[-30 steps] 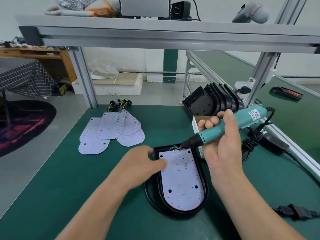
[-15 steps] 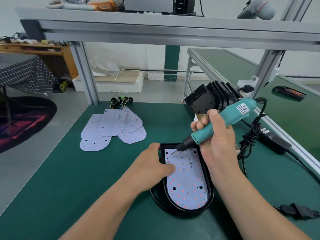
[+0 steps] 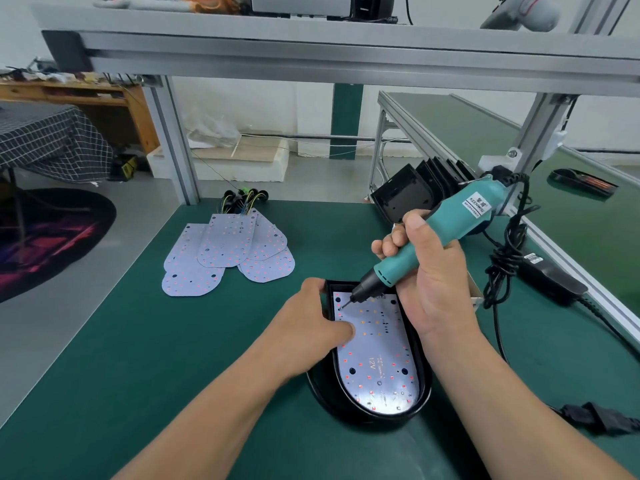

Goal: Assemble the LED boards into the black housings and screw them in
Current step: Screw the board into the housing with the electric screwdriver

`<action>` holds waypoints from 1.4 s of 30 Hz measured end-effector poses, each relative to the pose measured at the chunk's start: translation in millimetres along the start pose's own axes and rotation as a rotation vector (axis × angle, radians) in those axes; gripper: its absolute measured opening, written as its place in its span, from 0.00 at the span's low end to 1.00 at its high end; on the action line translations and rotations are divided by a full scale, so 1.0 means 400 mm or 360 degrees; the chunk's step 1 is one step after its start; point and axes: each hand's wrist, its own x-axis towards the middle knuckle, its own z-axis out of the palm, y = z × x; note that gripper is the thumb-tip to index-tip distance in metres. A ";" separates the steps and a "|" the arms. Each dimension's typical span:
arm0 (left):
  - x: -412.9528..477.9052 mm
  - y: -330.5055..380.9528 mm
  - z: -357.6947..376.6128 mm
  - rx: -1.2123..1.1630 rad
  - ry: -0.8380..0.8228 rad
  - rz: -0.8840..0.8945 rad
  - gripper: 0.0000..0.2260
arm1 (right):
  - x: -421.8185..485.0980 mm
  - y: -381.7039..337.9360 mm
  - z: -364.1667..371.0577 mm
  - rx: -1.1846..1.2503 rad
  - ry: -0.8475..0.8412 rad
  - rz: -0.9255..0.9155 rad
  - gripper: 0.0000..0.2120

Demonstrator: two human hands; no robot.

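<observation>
Head view: your left hand (image 3: 311, 327) lies palm down over the left wall of the black housing (image 3: 428, 386). One fingertip presses the LED board (image 3: 377, 355), likely to keep it seated flat in the housing on the green mat (image 3: 138, 341). Your right hand (image 3: 429, 282) is wrapped tight round the electric screwdriver (image 3: 433, 237), wrist cocked, the tool slanted so its bit meets the board's far-left corner.
</observation>
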 end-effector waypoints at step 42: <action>0.005 0.006 -0.029 -0.0100 0.0003 0.0059 0.12 | 0.018 -0.186 -0.312 -0.1066 0.0551 0.0413 0.06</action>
